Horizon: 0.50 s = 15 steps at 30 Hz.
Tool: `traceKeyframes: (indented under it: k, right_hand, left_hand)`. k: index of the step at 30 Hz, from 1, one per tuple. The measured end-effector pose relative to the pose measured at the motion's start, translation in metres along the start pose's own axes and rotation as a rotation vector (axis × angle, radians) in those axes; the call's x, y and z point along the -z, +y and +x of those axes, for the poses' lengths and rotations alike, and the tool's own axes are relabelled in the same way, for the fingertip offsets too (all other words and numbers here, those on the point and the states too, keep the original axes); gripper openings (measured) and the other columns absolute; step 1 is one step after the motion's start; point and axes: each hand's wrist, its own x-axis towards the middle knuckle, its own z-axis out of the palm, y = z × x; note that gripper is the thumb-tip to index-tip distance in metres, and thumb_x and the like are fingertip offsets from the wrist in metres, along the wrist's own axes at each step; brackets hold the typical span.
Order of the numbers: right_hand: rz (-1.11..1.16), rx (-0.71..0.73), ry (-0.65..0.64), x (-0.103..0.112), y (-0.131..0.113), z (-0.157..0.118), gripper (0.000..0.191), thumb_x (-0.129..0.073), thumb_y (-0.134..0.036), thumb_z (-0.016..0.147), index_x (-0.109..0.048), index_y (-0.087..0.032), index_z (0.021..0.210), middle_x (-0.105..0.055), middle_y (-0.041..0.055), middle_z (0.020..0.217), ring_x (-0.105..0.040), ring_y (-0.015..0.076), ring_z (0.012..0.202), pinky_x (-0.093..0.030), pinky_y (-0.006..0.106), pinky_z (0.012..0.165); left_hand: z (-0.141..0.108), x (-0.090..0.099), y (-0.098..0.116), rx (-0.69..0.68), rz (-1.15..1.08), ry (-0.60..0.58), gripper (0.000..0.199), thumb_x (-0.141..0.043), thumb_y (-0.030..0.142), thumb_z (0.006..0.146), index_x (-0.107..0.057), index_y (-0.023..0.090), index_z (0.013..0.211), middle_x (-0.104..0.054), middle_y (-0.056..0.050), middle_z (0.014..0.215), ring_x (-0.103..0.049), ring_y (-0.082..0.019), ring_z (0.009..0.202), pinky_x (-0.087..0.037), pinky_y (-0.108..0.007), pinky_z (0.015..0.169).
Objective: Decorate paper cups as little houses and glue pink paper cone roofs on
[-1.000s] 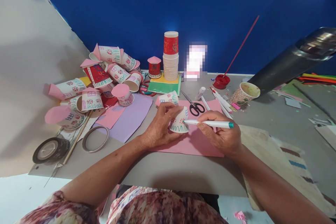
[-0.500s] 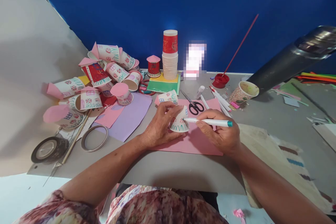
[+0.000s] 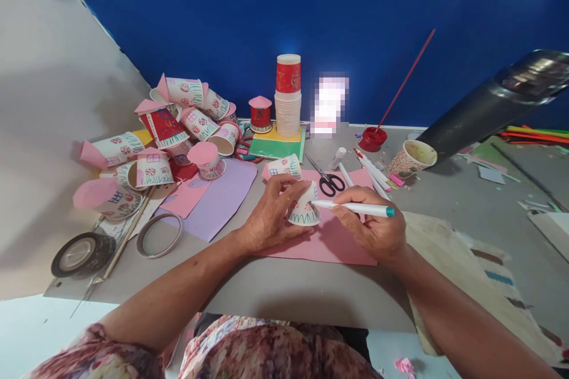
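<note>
Head: scissors (image 3: 325,175) seemingly beyond held cup (image 3: 303,209)

my left hand (image 3: 271,213) hides one side of the cup (image 3: 306,211) and the low part of the other cup (image 3: 285,164) behind it. the tip of my pen (image 3: 371,209) is too small for me to tell if it touches. coarse squares (image 3: 329,103) blur something by the wall (image 3: 213,6). the right edge crops the black tube (image 3: 480,106); the bottom edge cuts off my shirt (image 3: 267,346).
</note>
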Motion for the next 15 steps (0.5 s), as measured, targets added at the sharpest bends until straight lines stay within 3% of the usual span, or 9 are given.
traceKeyframes:
  k: [5,10,15]
  right_hand:
    - [0.004,0.027,-0.011,0.0005,-0.0022,0.0012,0.005,-0.066,-0.019,0.093,-0.068,-0.024,0.094,-0.073,-0.0015,0.078,-0.065,0.0122,0.062,-0.051,0.022,0.058]
    - [0.003,0.042,-0.029,0.0012,-0.0048,0.0010,0.003,-0.066,-0.020,0.093,-0.067,-0.022,0.092,-0.073,0.0002,0.077,-0.064,0.0129,0.062,-0.050,0.023,0.057]
    - [-0.018,0.047,-0.040,0.0008,-0.0056,0.0018,0.003,-0.065,-0.020,0.093,-0.067,-0.021,0.091,-0.073,0.0010,0.076,-0.063,0.0126,0.060,-0.049,0.023,0.054]
  left_hand:
    - [0.0002,-0.0007,-0.0002,-0.001,0.012,0.004,0.091,-0.085,0.048,0.079,-0.035,0.033,0.154,-0.041,-0.015,0.136,-0.051,-0.032,0.126,-0.056,-0.049,0.098]
    - [-0.0001,-0.0011,0.0015,-0.010,0.000,0.012,0.090,-0.084,0.047,0.080,-0.035,0.032,0.154,-0.040,-0.015,0.137,-0.053,-0.028,0.116,-0.058,-0.044,0.092]
    - [-0.0001,-0.0018,0.0015,-0.020,0.025,0.014,0.091,-0.084,0.048,0.081,-0.035,0.032,0.155,-0.042,-0.016,0.137,-0.049,-0.032,0.126,-0.057,-0.045,0.094]
